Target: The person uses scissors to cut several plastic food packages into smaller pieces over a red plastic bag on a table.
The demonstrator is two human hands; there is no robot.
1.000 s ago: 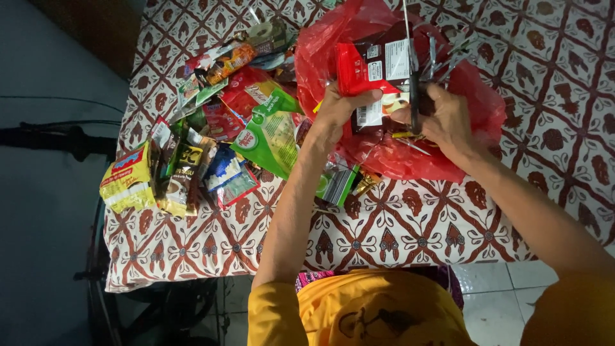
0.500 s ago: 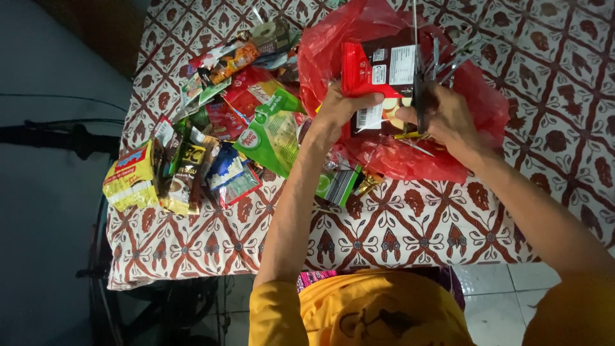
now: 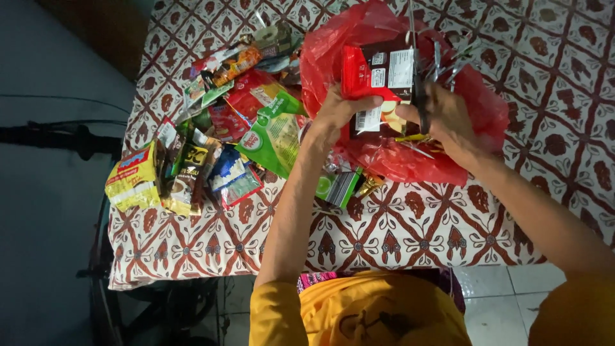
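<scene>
While both hands hover over a red plastic bag (image 3: 487, 109), the left hand (image 3: 339, 112) and right hand (image 3: 442, 118) each pinch 1 red snack packet (image 3: 375, 80) between closed fingers.

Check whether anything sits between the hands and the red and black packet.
Nothing visible does. The left hand already grips the red and black packet at its lower left edge, and the right hand holds scissors against its right side, above the red plastic bag.
</scene>
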